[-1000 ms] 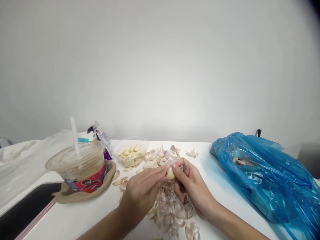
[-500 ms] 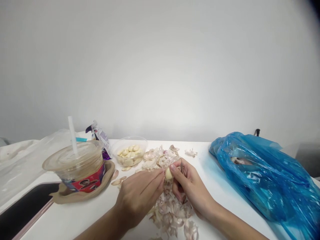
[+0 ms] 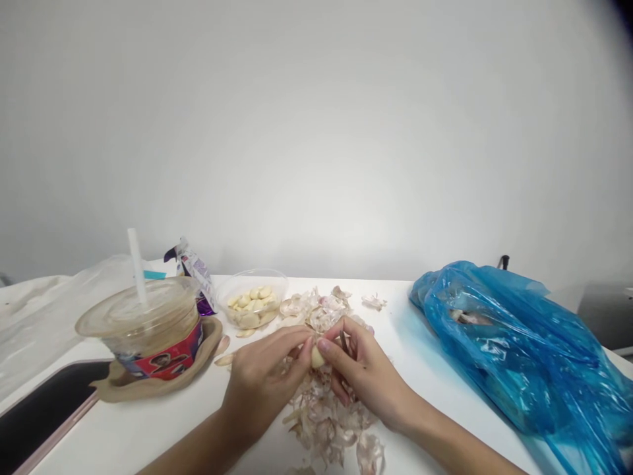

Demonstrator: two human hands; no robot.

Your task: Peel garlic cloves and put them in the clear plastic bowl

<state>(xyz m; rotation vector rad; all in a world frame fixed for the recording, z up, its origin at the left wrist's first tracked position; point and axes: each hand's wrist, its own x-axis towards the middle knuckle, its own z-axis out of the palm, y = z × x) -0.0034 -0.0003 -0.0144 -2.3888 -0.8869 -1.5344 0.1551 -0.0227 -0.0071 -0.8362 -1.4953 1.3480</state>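
Between the fingertips of both hands, over a heap of papery garlic skins (image 3: 326,425), is a pale, peeled-looking garlic clove (image 3: 317,357). My left hand (image 3: 262,376) pinches it from the left with thumb and fingers closed. From the other side my right hand (image 3: 370,373) grips it with thumb and index finger. A narrow dark blade (image 3: 343,340), apparently of a small knife, sticks up between the right fingers; its handle is hidden in that hand. Behind my left hand, a clear plastic bowl (image 3: 279,282) contains several peeled cloves (image 3: 253,301).
At left, a lidded drink cup (image 3: 163,359) with a straw sits in a cardboard holder (image 3: 210,346), beside a phone (image 3: 47,412). A crumpled snack wrapper (image 3: 195,267) stands behind. Loose cloves (image 3: 225,359) lie near the bowl. A blue plastic bag (image 3: 509,356) spreads across the right.
The left hand has turned so its thumb now shows against the clove. Both hands have shifted slightly left with it, and the whole view has moved a little.
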